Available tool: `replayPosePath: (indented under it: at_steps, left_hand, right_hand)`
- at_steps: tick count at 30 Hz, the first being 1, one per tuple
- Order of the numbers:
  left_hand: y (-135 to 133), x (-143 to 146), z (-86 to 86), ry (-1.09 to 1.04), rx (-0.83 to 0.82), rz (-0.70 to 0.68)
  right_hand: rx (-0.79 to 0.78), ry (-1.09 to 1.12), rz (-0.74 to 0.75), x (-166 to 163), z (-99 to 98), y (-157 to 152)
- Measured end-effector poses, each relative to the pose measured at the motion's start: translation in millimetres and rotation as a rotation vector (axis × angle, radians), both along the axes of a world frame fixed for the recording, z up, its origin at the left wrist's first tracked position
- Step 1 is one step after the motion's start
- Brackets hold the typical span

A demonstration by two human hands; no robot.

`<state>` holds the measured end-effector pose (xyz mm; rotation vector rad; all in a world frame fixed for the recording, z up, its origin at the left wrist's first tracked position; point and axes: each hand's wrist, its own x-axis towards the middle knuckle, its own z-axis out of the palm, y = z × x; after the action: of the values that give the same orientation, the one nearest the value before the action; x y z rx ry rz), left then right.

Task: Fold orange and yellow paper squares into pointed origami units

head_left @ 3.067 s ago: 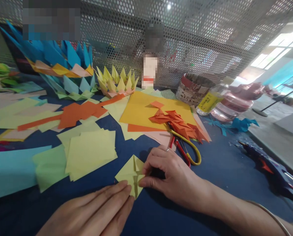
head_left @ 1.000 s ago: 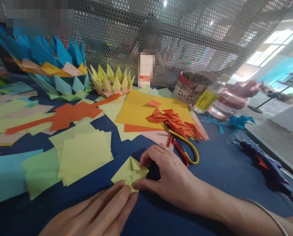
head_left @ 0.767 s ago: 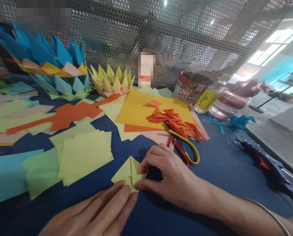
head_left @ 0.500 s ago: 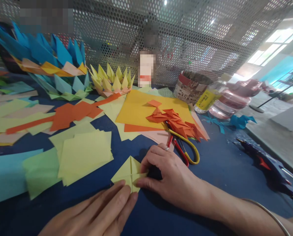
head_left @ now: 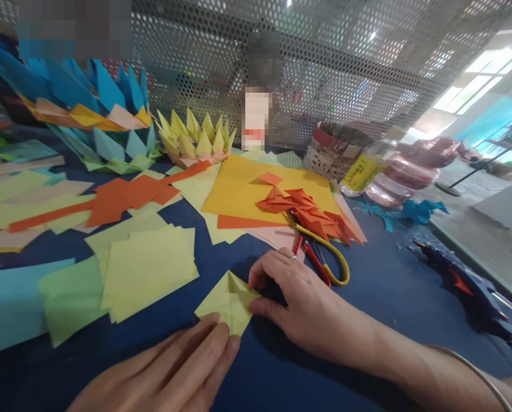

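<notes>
A pale yellow sheet of folding paper (head_left: 227, 303), creased down its middle, lies cornerwise on the dark blue table. My right hand (head_left: 296, 300) pinches its right corner between thumb and fingers, and a fold stands slightly raised near the top. My left hand (head_left: 182, 366) lies flat with fingers stretched out, the tips pressing the sheet's lower left edge. Left of the sheet is a stack of yellow square papers (head_left: 150, 272). Scissors (head_left: 327, 257) with yellow and red handles rest just beyond my right hand.
Orange folded pieces (head_left: 307, 212) lie on a yellow-orange sheet (head_left: 230, 189). Behind stand a blue paper lotus (head_left: 79, 94) and a yellow one (head_left: 196, 137). A glue gun (head_left: 466, 286), a clear bottle (head_left: 361, 171) and a pink bottle (head_left: 406, 177) are at right. A perforated metal panel (head_left: 187, 68) borders the back.
My right hand has shifted slightly right, with the sheet's right side opened outward and its crease lifted. My left hand has stayed in place.
</notes>
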<state>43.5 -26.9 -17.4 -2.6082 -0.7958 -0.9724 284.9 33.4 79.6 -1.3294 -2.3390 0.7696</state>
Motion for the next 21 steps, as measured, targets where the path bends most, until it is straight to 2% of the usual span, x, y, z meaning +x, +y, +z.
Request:
replayPosePath:
  at_steps: [7, 13, 17, 19, 21]
  left_hand:
    - [3.0, 1.6, 5.0, -0.041, -0.031, -0.009]
    - [12.1, 4.5, 24.8, -0.104, -0.072, 0.034]
    - [18.3, -1.3, 34.5, -0.087, -0.074, 0.086]
    - [21.9, -2.8, 39.2, -0.032, -0.13, 0.143]
    - [26.4, -2.8, 44.0, 0.017, -0.254, 0.174]
  right_hand:
    - [0.014, 0.029, 0.047, 3.4, -1.8, 1.7]
    - [0.046, 0.109, 0.039, 4.7, -5.3, 1.0]
    - [0.077, 0.123, 0.09, 4.5, -9.4, -1.5]
    - [0.108, 0.117, 0.107, 4.1, -11.9, -2.2]
    - [0.128, 0.111, 0.118, 4.0, -14.0, -2.2]
